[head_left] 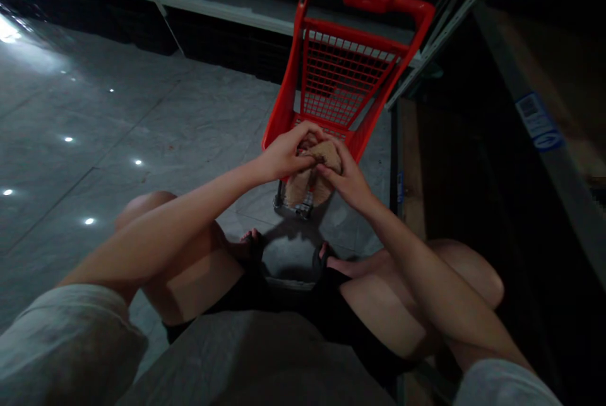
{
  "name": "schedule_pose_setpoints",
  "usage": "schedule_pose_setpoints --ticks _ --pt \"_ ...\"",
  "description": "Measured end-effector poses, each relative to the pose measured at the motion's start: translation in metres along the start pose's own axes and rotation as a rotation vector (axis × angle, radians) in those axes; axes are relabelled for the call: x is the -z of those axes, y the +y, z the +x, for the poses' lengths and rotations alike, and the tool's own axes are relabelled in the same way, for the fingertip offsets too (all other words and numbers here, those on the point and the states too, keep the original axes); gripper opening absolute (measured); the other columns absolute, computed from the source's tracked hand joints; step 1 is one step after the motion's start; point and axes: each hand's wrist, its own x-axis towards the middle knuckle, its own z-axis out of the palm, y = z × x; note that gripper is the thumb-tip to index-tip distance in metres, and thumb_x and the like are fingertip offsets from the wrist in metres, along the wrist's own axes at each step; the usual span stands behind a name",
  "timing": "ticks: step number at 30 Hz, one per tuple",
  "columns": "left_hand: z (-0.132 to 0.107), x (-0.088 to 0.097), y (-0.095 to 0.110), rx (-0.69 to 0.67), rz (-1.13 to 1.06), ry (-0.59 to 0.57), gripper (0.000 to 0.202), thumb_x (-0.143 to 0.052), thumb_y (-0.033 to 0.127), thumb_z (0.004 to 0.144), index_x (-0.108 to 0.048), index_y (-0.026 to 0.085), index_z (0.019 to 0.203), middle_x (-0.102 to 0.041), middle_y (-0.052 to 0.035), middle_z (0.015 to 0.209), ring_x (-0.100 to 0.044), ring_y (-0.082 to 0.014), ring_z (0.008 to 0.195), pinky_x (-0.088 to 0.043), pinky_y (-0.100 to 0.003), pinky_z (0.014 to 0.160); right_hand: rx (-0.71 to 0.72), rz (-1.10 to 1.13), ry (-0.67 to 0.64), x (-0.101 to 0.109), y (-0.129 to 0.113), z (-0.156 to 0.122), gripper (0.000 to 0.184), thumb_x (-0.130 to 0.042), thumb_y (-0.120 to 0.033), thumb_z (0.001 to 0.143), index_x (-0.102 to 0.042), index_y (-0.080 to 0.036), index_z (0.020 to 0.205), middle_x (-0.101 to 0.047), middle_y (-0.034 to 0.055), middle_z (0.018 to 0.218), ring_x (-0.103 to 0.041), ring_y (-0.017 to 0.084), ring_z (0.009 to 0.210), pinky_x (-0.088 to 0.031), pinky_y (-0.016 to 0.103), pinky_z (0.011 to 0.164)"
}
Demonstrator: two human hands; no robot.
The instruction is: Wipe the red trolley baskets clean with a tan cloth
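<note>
Both my hands hold a soft tan cloth (327, 152) over the front of a red shopping basket cart (282, 112). My left hand (285, 152) pinches its left side, thumb laid across it. My right hand (348, 175) grips the right side with the thumb on top and fingers curled behind. Two ends of the cloth hang below the hands, in front of the cart's metal base. The exact shape of the folded part is hard to make out in the dim light.
White metal shelving (227, 11) stands behind the cart. Along the right runs a dark shelf with a wooden board (411, 166) and a blue-and-white label (538, 119). Grey tiled floor (180, 122) with light reflections spreads to the left. My sandalled feet are below the cart.
</note>
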Motion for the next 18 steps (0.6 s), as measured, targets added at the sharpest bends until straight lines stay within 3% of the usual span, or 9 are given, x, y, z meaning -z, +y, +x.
schedule_pose_setpoints --ticks 2,5,7,9,11,13,16,18 --pt "0.001 0.0 0.005 -0.031 -0.068 -0.003 0.034 -0.066 0.023 0.09 -0.056 0.019 0.122 -0.068 -0.0066 0.115 -0.067 -0.014 0.098 -0.054 -0.027 0.087 -0.041 0.008 0.112 0.007 0.005 -0.007 0.043 -0.057 -0.041 0.095 -0.061 -0.025 0.134 -0.069 0.0082 0.132 -0.065 0.028 0.122 -0.053 0.046 0.107" --pt "0.004 0.014 0.002 -0.077 -0.023 -0.05 0.038 -0.076 0.03 0.086 -0.061 0.018 0.12 -0.069 -0.009 0.12 -0.067 -0.0176 0.107 -0.054 -0.03 0.093 -0.039 -0.059 0.512 0.023 0.016 -0.029 0.031 -0.061 -0.025 0.085 -0.067 -0.024 0.116 -0.071 0.006 0.116 -0.066 0.025 0.112 -0.052 0.046 0.105" --pt "0.006 0.028 -0.007 -0.083 0.072 -0.152 0.034 -0.076 0.032 0.086 -0.067 0.018 0.116 -0.071 -0.0093 0.122 -0.066 -0.019 0.111 -0.051 -0.031 0.097 -0.013 -0.15 0.818 0.029 0.028 -0.048 0.032 -0.064 -0.02 0.079 -0.066 -0.024 0.11 -0.065 0.0049 0.113 -0.063 0.024 0.112 -0.049 0.047 0.108" --pt "0.007 0.04 -0.02 -0.048 0.13 -0.336 0.026 -0.072 0.033 0.09 -0.073 0.019 0.112 -0.075 -0.0068 0.117 -0.068 -0.0181 0.109 -0.049 -0.028 0.097 -0.004 -0.227 0.956 0.022 0.043 -0.063 0.03 -0.066 -0.019 0.077 -0.066 -0.024 0.107 -0.059 0.0046 0.112 -0.059 0.023 0.114 -0.045 0.049 0.111" --pt "0.009 0.047 -0.033 0.012 0.13 -0.519 0.024 -0.068 0.035 0.093 -0.078 0.022 0.111 -0.079 -0.0032 0.111 -0.071 -0.0165 0.103 -0.049 -0.024 0.092 -0.036 -0.237 0.88 0.002 0.063 -0.074 0.026 -0.066 -0.021 0.079 -0.065 -0.024 0.105 -0.056 0.0053 0.114 -0.057 0.023 0.116 -0.045 0.048 0.111" --pt "0.01 0.048 -0.044 0.063 0.131 -0.606 0.027 -0.068 0.038 0.093 -0.08 0.024 0.112 -0.081 -0.0009 0.109 -0.073 -0.0158 0.099 -0.048 -0.021 0.087 -0.092 -0.199 0.742 -0.028 0.084 -0.081 0.024 -0.065 -0.024 0.081 -0.063 -0.024 0.105 -0.055 0.0067 0.116 -0.055 0.024 0.117 -0.046 0.047 0.109" --pt "0.01 0.045 -0.052 0.099 0.173 -0.608 0.029 -0.072 0.039 0.09 -0.081 0.026 0.115 -0.082 0.0001 0.109 -0.074 -0.0152 0.095 -0.047 -0.02 0.082 -0.204 -0.153 0.692 -0.073 0.111 -0.088 0.026 -0.061 -0.019 0.077 -0.061 -0.021 0.103 -0.055 0.0084 0.115 -0.056 0.023 0.113 -0.049 0.043 0.103" --pt "0.01 0.043 -0.053 0.12 0.202 -0.582 0.029 -0.072 0.039 0.089 -0.081 0.027 0.115 -0.082 0.0 0.108 -0.074 -0.015 0.093 -0.047 -0.019 0.08 -0.302 -0.114 0.66 -0.092 0.121 -0.09 0.026 -0.059 -0.015 0.072 -0.06 -0.02 0.097 -0.056 0.0077 0.108 -0.057 0.022 0.105 -0.05 0.039 0.098"
